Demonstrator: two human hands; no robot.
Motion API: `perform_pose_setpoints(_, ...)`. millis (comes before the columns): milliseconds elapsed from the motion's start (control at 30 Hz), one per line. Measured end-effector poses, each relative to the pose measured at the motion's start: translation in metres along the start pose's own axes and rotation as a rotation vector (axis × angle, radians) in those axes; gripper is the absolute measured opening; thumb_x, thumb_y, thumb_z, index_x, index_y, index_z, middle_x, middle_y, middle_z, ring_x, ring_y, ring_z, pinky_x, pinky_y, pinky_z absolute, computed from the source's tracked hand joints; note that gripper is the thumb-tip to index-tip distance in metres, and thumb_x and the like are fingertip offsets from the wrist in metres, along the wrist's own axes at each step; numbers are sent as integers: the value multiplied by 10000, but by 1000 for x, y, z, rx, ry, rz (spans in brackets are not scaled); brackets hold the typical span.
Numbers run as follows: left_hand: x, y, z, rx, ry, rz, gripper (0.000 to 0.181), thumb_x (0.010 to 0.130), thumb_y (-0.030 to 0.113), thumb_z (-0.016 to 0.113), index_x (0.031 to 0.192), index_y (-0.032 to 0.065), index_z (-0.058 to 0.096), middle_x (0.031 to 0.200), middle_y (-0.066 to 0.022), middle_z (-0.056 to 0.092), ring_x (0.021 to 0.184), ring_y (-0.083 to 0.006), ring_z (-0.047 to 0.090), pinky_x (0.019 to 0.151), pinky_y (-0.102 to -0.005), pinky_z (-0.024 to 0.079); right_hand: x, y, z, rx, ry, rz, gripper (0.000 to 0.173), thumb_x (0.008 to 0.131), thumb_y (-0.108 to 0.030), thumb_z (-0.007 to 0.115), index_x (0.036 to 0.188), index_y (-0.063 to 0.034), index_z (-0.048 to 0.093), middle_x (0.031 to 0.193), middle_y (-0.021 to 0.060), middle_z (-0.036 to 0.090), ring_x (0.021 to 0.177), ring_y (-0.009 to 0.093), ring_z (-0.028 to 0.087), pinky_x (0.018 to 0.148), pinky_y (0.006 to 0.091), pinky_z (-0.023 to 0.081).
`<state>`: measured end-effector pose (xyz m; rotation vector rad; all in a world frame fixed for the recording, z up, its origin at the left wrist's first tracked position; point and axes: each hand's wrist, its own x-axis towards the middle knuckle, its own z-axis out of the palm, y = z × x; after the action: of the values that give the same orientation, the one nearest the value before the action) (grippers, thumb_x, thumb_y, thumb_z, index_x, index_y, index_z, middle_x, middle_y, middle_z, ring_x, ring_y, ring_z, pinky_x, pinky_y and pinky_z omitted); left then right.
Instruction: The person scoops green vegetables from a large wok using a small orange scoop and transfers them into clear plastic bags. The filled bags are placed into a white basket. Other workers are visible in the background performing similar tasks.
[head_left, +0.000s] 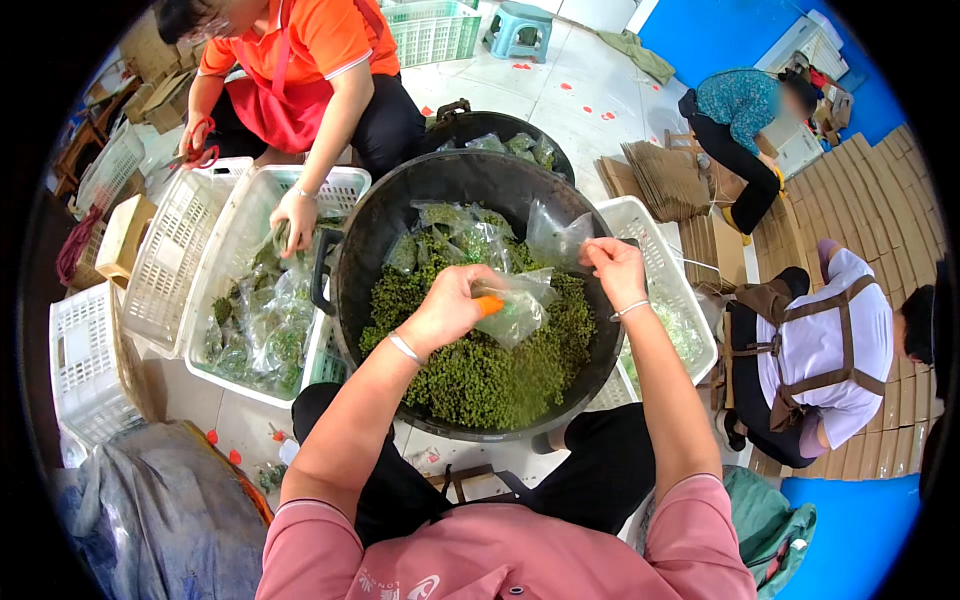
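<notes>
A large dark round tub (480, 431) with side handles stands before my knees, holding a heap of small green berry clusters (472, 375). Over the heap, my left hand (450, 304), with an orange cover on one digit, grips a clear plastic bag (517, 319); part of that hand is blurred. At the tub's right side my right hand (619, 268) pinches the edge of another clear bag (551, 231). Several filled clear bags (476, 236) lie on the berries towards the far side of the tub.
To the left, a white plastic crate (206, 330) holds filled bags; a co-worker in orange (330, 37) reaches into it, red scissors (199, 146) in the other hand. Another crate (701, 300) adjoins the tub's right. Behind stands a second tub (551, 124). Two people work near stacked cardboard (847, 195).
</notes>
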<state>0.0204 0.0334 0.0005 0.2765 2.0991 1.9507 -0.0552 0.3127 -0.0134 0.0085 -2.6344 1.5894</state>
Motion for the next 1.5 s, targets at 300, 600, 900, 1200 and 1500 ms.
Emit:
perform_pose_setpoints(300, -24, 14, -4, -226, 13, 149, 148, 816, -6, 634, 962, -16, 655, 1217, -104, 567, 1052, -179, 564, 894, -286, 442, -40, -30, -2, 223, 26, 15, 115, 879, -60, 611, 929, 9, 688, 812, 34, 688, 700, 75, 608, 613, 216, 471)
perform_pose_setpoints(600, -24, -10, -3, -344, 80, 195, 108, 795, 8, 680, 902, -8, 678, 1322, -129, 517, 1158, -195, 525, 981, -314, 391, -60, -44, 36, 223, -187, -99, 71, 898, -47, 597, 895, -4, 654, 783, -28, 634, 698, 46, 553, 643, 200, 453)
perform_pose_setpoints(900, -12, -5, -30, -397, 376, 119, 98, 807, -16, 661, 893, 24, 683, 873, -34, 673, 795, -91, 603, 695, -249, 494, -36, -31, 60, 252, -104, -12, 134, 862, -103, 641, 902, 22, 663, 773, 39, 671, 700, 95, 612, 663, 243, 490)
perform_pose_setpoints(1200, -8, -7, -70, -443, 730, 305, 284, 778, -158, 500, 987, -30, 645, 969, -63, 660, 892, -124, 590, 830, -235, 447, 19, -5, 113, -726, -221, 147, 519, 792, -415, 660, 1167, -58, 620, 1143, 167, 638, 1057, 321, 607, 911, 412, 471)
perform_pose_setpoints(1500, -6, -3, -70, -409, 651, 280, 257, 795, -133, 506, 974, -13, 647, 970, -54, 659, 888, -119, 591, 822, -241, 455, 24, 22, 88, -701, -128, 35, 140, 735, -123, 615, 825, -146, 720, 866, 137, 684, 847, 331, 645, 766, 421, 498)
